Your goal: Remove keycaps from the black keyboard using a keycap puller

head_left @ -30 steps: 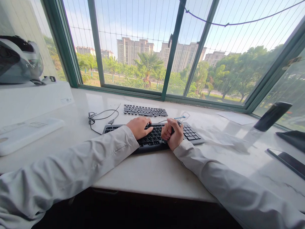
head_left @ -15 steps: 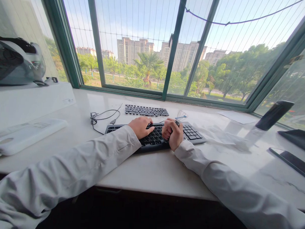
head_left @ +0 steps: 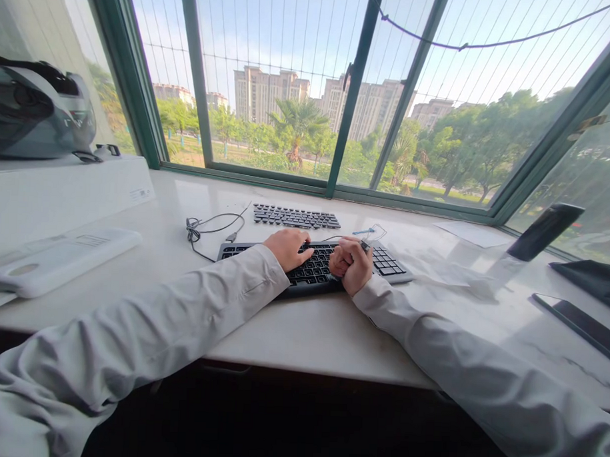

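Observation:
A black keyboard (head_left: pixel 390 263) with a number pad lies on the pale stone sill (head_left: pixel 291 328) in front of me. My left hand (head_left: pixel 287 246) rests flat on the middle keys with its fingers spread. Over the keys just left of the number pad, my right hand (head_left: pixel 352 263) is curled into a fist around a small dark object (head_left: pixel 365 244), which only peeks out at the top of the fist. Both arms are in light grey sleeves.
A second, thinner keyboard (head_left: pixel 296 217) lies behind, with a coiled cable (head_left: pixel 205 226) to its left and a small wire tool (head_left: pixel 371 231) to its right. A white flat device (head_left: pixel 58 260), white box (head_left: pixel 61 193) and helmet (head_left: pixel 36 116) sit left. A propped phone (head_left: pixel 544 230), flat phone (head_left: pixel 576 324) and paper (head_left: pixel 472 233) sit right.
My head has turned a little, so the whole view shifted. My right fist has moved slightly right along the keyboard; the left hand stays on the keys.

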`<move>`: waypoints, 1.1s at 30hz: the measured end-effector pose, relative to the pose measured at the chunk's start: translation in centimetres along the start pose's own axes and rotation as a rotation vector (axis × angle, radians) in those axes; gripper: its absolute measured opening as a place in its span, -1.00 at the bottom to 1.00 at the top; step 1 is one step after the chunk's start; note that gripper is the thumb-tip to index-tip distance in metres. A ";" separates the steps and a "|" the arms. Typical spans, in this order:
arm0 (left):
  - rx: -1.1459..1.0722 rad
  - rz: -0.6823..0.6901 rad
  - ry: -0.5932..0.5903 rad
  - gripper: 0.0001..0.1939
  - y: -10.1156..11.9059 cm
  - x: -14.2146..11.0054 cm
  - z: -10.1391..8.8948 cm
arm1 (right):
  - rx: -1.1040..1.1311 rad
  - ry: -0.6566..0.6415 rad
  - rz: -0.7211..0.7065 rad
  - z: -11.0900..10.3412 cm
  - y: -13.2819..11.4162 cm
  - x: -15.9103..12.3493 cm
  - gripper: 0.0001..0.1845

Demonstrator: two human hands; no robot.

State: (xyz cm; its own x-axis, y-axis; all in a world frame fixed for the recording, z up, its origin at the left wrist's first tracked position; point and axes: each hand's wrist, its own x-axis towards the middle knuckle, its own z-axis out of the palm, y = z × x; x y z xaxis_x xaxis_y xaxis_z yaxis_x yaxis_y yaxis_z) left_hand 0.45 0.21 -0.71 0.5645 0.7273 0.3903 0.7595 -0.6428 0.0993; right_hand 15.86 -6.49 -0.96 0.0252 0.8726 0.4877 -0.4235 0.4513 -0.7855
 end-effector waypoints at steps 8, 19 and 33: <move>0.007 -0.010 0.013 -0.66 0.2 0.1 0.2 | -0.036 0.037 -0.134 -0.1 0.4 -0.3 -0.51; -0.005 -0.020 0.006 -0.69 0.2 0.1 0.0 | -0.058 0.056 -0.152 -0.1 0.3 -0.5 -0.57; -0.018 -0.017 0.011 -0.69 0.0 0.2 0.2 | -0.048 0.035 -0.118 -0.3 0.4 0.0 -0.54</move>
State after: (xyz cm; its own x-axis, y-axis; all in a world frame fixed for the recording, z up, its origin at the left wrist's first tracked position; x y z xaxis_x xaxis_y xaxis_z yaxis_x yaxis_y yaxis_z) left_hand 0.59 0.35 -0.80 0.5475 0.7357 0.3988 0.7631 -0.6345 0.1229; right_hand 15.95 -6.29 -1.41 0.1046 0.8186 0.5648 -0.3714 0.5590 -0.7413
